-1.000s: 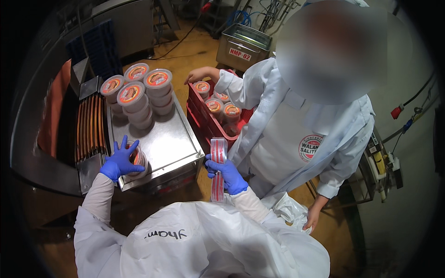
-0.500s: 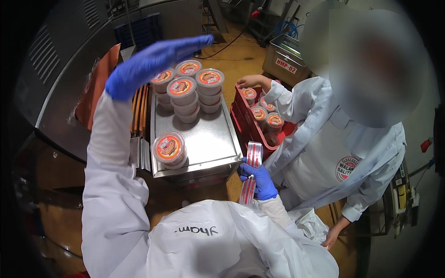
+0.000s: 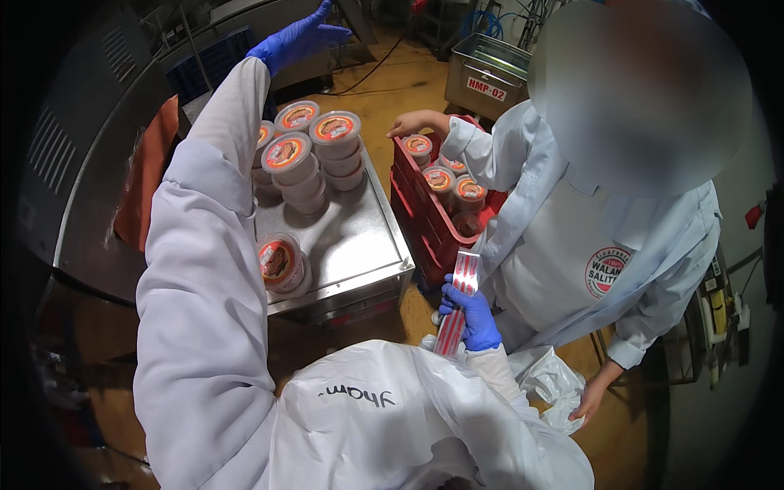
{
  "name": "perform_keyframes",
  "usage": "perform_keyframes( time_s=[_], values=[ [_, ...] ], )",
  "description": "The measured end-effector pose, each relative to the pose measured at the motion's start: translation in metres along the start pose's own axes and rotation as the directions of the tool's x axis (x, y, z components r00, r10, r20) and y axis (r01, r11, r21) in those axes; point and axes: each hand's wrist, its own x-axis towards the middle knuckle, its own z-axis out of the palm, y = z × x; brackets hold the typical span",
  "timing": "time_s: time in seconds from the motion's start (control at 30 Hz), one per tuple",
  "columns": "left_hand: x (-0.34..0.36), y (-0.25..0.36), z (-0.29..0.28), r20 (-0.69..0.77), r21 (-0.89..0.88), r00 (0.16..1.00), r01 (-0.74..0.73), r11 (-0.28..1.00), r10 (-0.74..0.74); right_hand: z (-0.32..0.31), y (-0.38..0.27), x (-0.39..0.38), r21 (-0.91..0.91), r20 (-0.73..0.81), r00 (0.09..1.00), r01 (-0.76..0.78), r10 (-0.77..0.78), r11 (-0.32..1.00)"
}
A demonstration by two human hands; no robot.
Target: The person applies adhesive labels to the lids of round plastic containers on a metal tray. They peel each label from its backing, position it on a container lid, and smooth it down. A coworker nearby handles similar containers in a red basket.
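Note:
My left hand (image 3: pixel 296 39), in a blue glove, is raised at arm's length past the far end of a steel-topped table. Its fingers are stretched out and it holds nothing. My right hand (image 3: pixel 475 318), gloved in blue too, is closed around a folded silver strip with red bands (image 3: pixel 467 269), low beside the near right corner of the table. Stacked round tubs (image 3: pixel 292 159) with clear lids and red-orange labels stand on the table's far part, under my left arm. Another short stack (image 3: pixel 280 265) sits near the front edge, partly hidden by my sleeve.
Right of the steel table (image 3: pixel 359 237) is a red crate (image 3: pixel 425 208) holding several tubs. A co-worker in a white coat (image 3: pixel 563 237) has one hand on its rim and the other at a white plastic bag (image 3: pixel 543 380). A metal bin (image 3: pixel 487 73) stands behind.
My left hand has moved farther away and up, its fingers spreading. My right hand, still gripping the strip, sits slightly farther right. The view has shifted a little.

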Motion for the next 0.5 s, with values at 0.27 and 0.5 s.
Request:
perform_keyframes(
  time_s=[0.27, 0.5],
  values=[
    [-0.017, -0.020, -0.081, -0.419, 0.763, 0.691, 0.620, -0.184, 0.589, 0.020, -0.012, 0.014, -0.049, 0.042, 0.999, -0.030, 0.032, 0.998],
    [-0.005, -0.065, -0.121, -0.229, 0.973, 0.955, 0.224, 0.051, 0.189, 0.019, -0.001, 0.025, -0.009, 0.128, 0.984, -0.126, 0.126, 0.992]
  ],
)
